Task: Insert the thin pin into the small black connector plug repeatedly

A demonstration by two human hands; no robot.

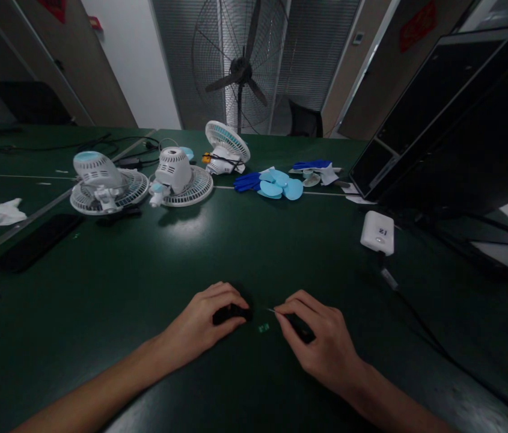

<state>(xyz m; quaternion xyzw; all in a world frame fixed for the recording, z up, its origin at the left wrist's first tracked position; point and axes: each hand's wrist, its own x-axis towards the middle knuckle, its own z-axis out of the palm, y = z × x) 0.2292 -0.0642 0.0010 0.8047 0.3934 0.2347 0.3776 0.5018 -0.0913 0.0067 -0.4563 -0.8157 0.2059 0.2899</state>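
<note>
My left hand is closed around a small rounded black object lying low over the green tabletop. Most of that object is hidden by the fingers, and its kind cannot be made out. My right hand pinches a screwdriver with a dark handle, its thin metal tip pointing left toward the black object, a short gap away. Between the two hands, a tiny green circuit board rests on the table.
Small white fans stand toward the back left. Blue gloves and light-blue fan blades lie at back centre. A white power bank with a cable is at right, near a large black monitor. A black keyboard sits left.
</note>
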